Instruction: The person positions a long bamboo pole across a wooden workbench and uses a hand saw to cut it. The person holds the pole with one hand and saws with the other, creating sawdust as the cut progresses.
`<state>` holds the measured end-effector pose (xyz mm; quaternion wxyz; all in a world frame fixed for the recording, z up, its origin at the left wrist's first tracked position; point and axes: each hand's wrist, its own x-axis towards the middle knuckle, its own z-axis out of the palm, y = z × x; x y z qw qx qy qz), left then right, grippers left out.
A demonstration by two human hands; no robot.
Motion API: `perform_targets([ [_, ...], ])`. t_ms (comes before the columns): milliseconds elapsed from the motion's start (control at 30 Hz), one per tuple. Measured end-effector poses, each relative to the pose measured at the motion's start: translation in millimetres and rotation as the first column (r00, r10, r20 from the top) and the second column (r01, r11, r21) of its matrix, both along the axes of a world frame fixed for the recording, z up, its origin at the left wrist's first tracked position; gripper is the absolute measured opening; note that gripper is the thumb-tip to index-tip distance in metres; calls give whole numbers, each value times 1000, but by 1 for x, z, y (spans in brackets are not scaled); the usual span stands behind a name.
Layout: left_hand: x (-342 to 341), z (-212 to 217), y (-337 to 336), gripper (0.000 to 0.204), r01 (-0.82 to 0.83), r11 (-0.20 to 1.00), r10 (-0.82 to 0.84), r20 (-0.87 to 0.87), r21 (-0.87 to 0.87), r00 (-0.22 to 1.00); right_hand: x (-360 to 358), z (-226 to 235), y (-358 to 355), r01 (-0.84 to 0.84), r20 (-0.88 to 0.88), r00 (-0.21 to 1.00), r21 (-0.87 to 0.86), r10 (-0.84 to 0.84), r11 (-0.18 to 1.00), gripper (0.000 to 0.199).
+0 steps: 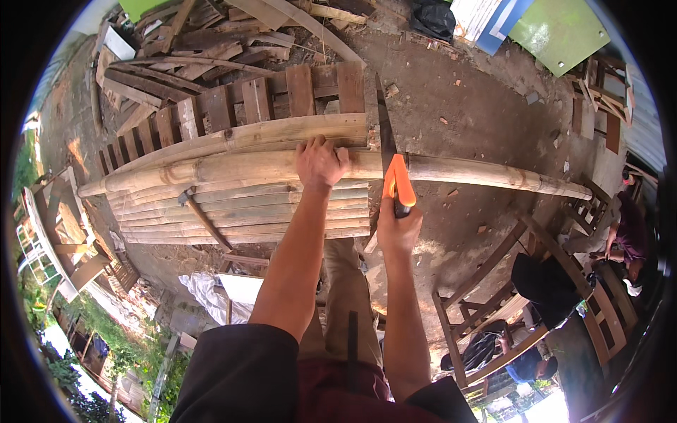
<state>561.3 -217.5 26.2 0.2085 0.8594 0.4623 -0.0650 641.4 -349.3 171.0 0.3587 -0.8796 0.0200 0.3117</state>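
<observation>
Both of my bare forearms reach forward from the lower edge. My left hand (321, 162) presses palm-down on a long pale bamboo pole (233, 169) lying across stacked split bamboo slats (247, 208). Just right of it, my right hand (398, 229) is closed around an orange-handled handsaw (396, 180), its blade crossing the pole.

both bare forearms reach forward from the lower edge, nearly parallel. the left hand (321, 163) lies palm down, fingers spread and curled over. the right hand (399, 227) is closed in a fist, thumb side up.
</observation>
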Motion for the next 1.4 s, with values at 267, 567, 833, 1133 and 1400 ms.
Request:
perform_targets([
  [267, 2, -1, -3, 28, -11, 989, -4, 102, 146, 995, -4, 2, -10, 9, -1, 1000, 10, -9, 1000, 27],
  [567, -5, -1, -5, 29, -14, 990, -8, 153, 142, 988, -35, -17, -30, -3, 111, 994, 54, -3, 999, 27],
  [833, -88, 17, 47, 88, 380, 922, -379, -31, 78, 925, -40, -35, -45, 25, 103, 994, 157, -41, 987, 26],
  [1133, -140, 18, 74, 91, 414, 910, -403, -195, 17, 894, -39, -48, -55, -76, 198, 979, 141, 48, 987, 27],
  [1400, -152, 25, 51, 92, 362, 930, -369, -184, -71, 911, -24, -52, -44, -68, 111, 993, 189, 47, 980, 30],
])
